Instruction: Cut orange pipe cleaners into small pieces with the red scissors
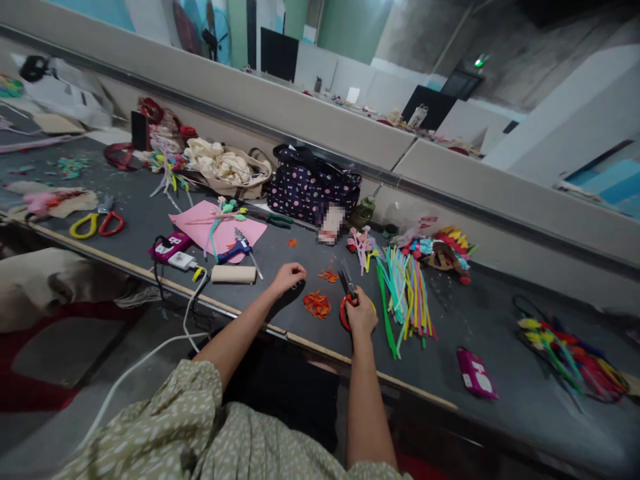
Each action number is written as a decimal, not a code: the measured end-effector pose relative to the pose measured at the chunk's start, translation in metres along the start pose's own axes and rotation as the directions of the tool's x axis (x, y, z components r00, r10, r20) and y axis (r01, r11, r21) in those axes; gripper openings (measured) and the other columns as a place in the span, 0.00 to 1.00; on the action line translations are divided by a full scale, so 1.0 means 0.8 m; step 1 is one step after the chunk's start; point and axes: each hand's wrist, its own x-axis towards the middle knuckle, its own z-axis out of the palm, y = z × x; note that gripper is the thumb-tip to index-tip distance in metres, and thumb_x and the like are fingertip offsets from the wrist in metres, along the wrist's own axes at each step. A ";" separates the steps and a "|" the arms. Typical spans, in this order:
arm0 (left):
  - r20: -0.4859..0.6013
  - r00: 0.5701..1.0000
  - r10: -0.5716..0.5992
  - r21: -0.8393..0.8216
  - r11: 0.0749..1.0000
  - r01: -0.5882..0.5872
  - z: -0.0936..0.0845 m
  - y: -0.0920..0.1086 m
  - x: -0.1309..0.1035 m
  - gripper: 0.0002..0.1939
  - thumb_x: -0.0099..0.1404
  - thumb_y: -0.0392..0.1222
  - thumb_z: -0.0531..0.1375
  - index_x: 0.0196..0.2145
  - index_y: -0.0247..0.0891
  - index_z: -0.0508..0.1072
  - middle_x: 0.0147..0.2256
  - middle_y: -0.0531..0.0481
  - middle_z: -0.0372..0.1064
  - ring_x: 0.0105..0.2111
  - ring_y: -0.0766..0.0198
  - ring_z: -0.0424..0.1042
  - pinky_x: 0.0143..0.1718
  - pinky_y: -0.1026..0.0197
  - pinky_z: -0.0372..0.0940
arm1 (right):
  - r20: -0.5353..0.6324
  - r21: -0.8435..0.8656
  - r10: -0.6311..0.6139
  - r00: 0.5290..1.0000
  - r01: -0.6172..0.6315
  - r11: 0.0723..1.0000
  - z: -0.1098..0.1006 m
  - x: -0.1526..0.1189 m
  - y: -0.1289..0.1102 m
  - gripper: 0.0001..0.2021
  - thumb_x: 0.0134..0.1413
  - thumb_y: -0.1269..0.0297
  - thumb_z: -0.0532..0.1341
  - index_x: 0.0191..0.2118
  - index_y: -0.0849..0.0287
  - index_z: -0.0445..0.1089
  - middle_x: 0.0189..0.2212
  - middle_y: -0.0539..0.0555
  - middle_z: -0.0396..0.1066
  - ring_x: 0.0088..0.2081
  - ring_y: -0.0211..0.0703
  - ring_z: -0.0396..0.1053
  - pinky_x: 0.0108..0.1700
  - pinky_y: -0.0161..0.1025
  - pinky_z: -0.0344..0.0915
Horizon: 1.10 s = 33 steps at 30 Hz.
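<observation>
My right hand (363,315) is wrapped round a pair of scissors (349,281) with red and yellow handles, the dark blades pointing away from me. To its left, my left hand (289,276) hovers low over the table with its fingers pinched together; whatever they hold, if anything, is too small to make out. Between the hands lies a pile of short orange-red cut pieces (317,305). A smaller pile (329,275) sits just beyond it, and a few more orange bits (293,243) lie farther back.
Fuzzy coloured stems (407,290) lie right of the scissors. A glue gun (237,248), cardboard tube (233,275) and pink sheet (200,220) are on the left. A dotted bag (313,183) stands behind. White cable (150,350) hangs over the table edge. Another person's leg (45,287) is at far left.
</observation>
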 end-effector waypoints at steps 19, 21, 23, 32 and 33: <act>-0.046 0.978 0.203 0.151 0.969 -0.194 -0.013 -0.031 -0.080 0.12 0.49 0.44 0.60 0.30 0.35 0.76 0.23 0.52 0.68 0.24 0.67 0.62 0.27 0.64 0.57 | 0.009 -0.014 0.006 1.000 -0.006 1.000 -0.007 0.000 -0.007 0.24 0.56 0.52 0.57 0.59 0.48 0.62 0.42 0.52 0.73 0.41 0.42 0.68 0.39 0.34 0.56; -0.055 0.978 0.202 0.148 0.970 -0.192 -0.013 -0.028 -0.084 0.12 0.49 0.45 0.60 0.30 0.35 0.75 0.22 0.53 0.67 0.23 0.67 0.61 0.27 0.64 0.57 | -0.005 -0.006 0.001 1.000 -0.001 1.000 -0.006 0.000 -0.007 0.24 0.56 0.53 0.57 0.58 0.48 0.62 0.44 0.53 0.72 0.42 0.43 0.68 0.39 0.35 0.56; -0.055 0.978 0.202 0.131 0.972 -0.194 -0.013 -0.026 -0.087 0.12 0.49 0.46 0.60 0.29 0.35 0.75 0.21 0.53 0.66 0.22 0.68 0.61 0.26 0.65 0.56 | -0.017 0.003 -0.002 1.000 0.002 1.000 -0.006 -0.001 -0.007 0.24 0.56 0.53 0.58 0.58 0.48 0.62 0.45 0.53 0.72 0.42 0.43 0.68 0.39 0.35 0.56; -0.071 0.975 0.208 0.069 0.977 -0.204 -0.011 -0.027 -0.093 0.13 0.48 0.46 0.61 0.28 0.34 0.75 0.21 0.53 0.67 0.23 0.68 0.62 0.28 0.65 0.57 | -0.009 0.033 -0.008 1.000 0.008 0.999 -0.007 -0.001 -0.008 0.24 0.55 0.54 0.59 0.57 0.50 0.64 0.37 0.50 0.74 0.38 0.40 0.69 0.35 0.33 0.54; -0.081 0.974 0.213 0.073 0.976 -0.207 -0.011 -0.027 -0.093 0.13 0.48 0.46 0.61 0.28 0.34 0.75 0.21 0.53 0.67 0.22 0.69 0.62 0.28 0.65 0.57 | -0.007 0.034 -0.009 1.000 0.010 0.999 -0.007 -0.002 -0.008 0.24 0.55 0.54 0.59 0.57 0.50 0.64 0.37 0.50 0.74 0.38 0.40 0.69 0.35 0.33 0.54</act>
